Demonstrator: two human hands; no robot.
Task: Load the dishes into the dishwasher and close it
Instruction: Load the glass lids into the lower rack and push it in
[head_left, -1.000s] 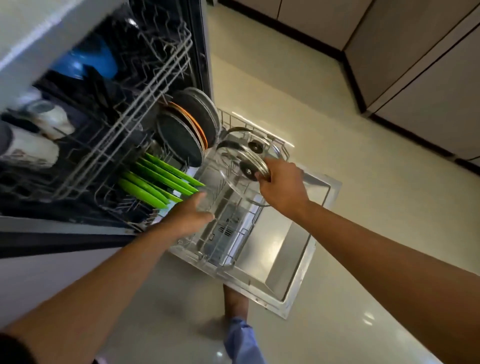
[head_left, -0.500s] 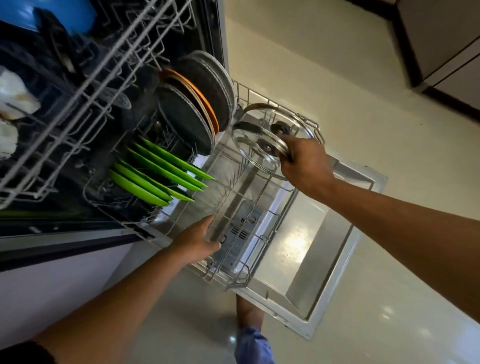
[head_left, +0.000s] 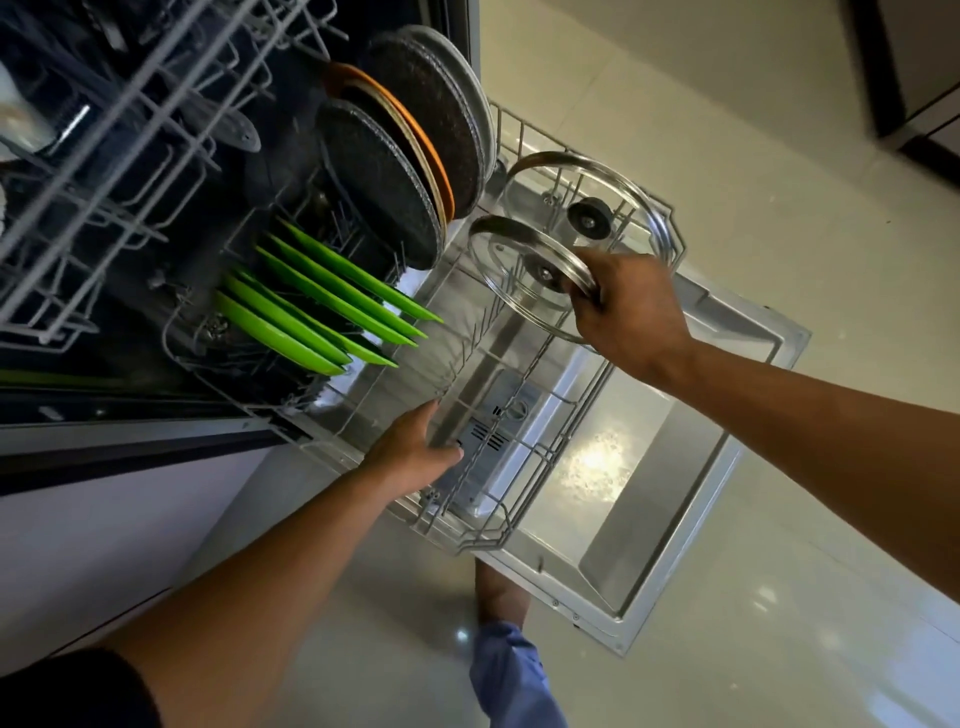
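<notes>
The dishwasher stands open, its door (head_left: 670, 525) folded down and the lower rack (head_left: 524, 499) pulled out over it. My right hand (head_left: 628, 317) grips the steel rim of a glass pot lid (head_left: 509, 270) held upright at the rack's far right end. A second, larger glass lid (head_left: 587, 208) with a black knob stands just behind it. Several green plates (head_left: 311, 312) and dark round pans (head_left: 379, 182) with an orange plate stand in the rack's left part. My left hand (head_left: 415, 452) rests on the rack's near edge, fingers loosely spread.
The upper rack (head_left: 130, 130) juts out at top left, holding dark items and white cups. A white cabinet front (head_left: 104, 561) lies below the dishwasher opening. My foot and blue trouser leg (head_left: 514, 670) stand by the door's near edge. Dark-edged cabinets (head_left: 919, 78) rise at top right.
The view has shifted closer to the rack. My right hand has kept hold of the lid's rim, setting it lower in front of the larger lid. My left hand has slid toward the rack's near edge.
</notes>
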